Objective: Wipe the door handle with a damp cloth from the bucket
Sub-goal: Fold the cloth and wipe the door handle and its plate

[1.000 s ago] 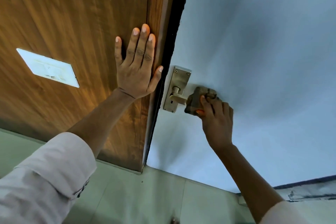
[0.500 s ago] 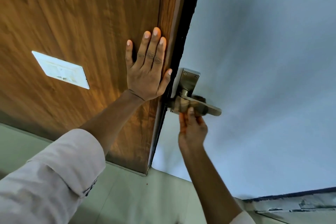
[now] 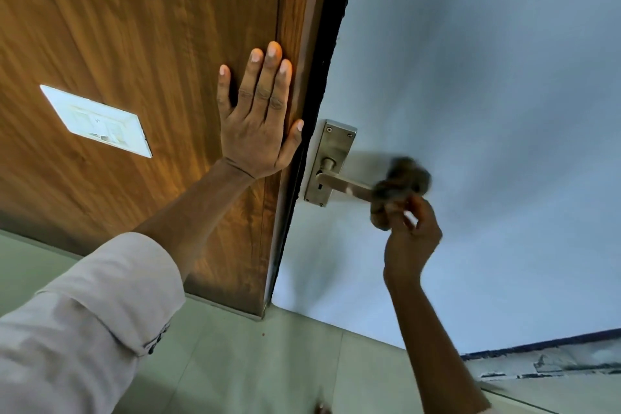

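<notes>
The right hand (image 3: 411,239) grips a bunched dark cloth (image 3: 400,186) (blurred), pressed around the free end of the metal door handle (image 3: 346,185) on the pale door (image 3: 470,111). The left hand (image 3: 258,124) lies flat and open, fingers spread, against the wooden panel (image 3: 134,44), holding nothing.

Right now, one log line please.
step: wiping | right hand: cloth on handle tip | left hand: flat on wood panel

Head-worn view, close, facing door (image 3: 470,111)
</notes>
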